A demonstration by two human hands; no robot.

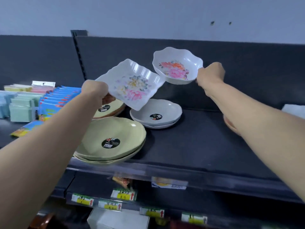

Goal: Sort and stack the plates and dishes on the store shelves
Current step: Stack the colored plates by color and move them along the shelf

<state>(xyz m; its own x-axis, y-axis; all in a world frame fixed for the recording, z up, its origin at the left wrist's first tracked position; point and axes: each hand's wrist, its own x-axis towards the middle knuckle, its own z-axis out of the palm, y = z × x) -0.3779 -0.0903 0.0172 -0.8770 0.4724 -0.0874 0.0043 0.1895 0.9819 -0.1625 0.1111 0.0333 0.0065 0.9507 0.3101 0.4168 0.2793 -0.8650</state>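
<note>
From my feed, the far left of the dark shelf (206, 142) holds pastel packets (18, 104) standing in rows, with a run of blue packets (56, 100) just beside them, a few of which have slid toward the front edge. Moving right, the left hand (94, 91) is raised over the shelf with its fingers curled round the lower left corner of a square floral plate (132, 85), which is held in the air and tilted toward me. Below that hand sits a stack of beige dishes (113, 108), partly hidden, and in front of it a stack of pale green plates (112, 141) overhangs the shelf lip, a round black sticker in the top one. To their right a short stack of grey dishes (156, 113) rests further back, also stickered, with the corner of the square plate hanging over it. Higher up, the right hand (210, 73) pinches the right rim of a scalloped floral bowl (177, 66), clear of the shelf and just beside the square plate without touching it. Behind everything runs a dark back panel (165, 47) with a slotted upright (79, 53), and above it a pale wall (148, 14). Something white (295, 109) sits at the far right edge; I cannot tell what. Yellow price labels (125, 195) line the lower shelf rails.
</note>
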